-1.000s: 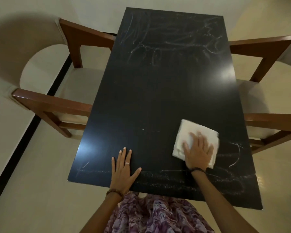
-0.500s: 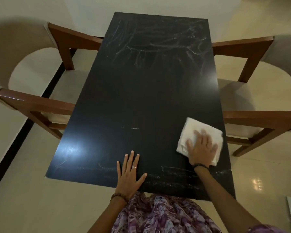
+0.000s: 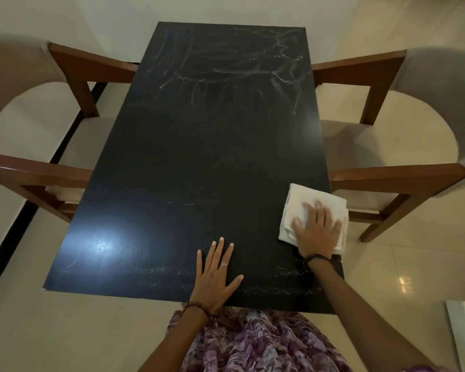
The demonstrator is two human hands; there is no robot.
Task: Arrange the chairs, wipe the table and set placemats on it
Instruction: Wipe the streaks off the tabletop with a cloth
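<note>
Pressing cloth (image 3: 309, 208) at table (image 3: 199, 146) right edge — right hand (image 3: 317, 232) flat | left hand (image 3: 215, 275) flat, apart

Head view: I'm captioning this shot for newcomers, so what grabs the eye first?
The long black table fills the middle, smeared with pale streaks at its far end. At its near right edge the right hand presses a folded white cloth; the left hand lies flat nearby.

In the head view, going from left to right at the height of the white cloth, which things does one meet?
Left chair → table → left hand → cloth with the right hand pressing flat on it → right chair.
</note>
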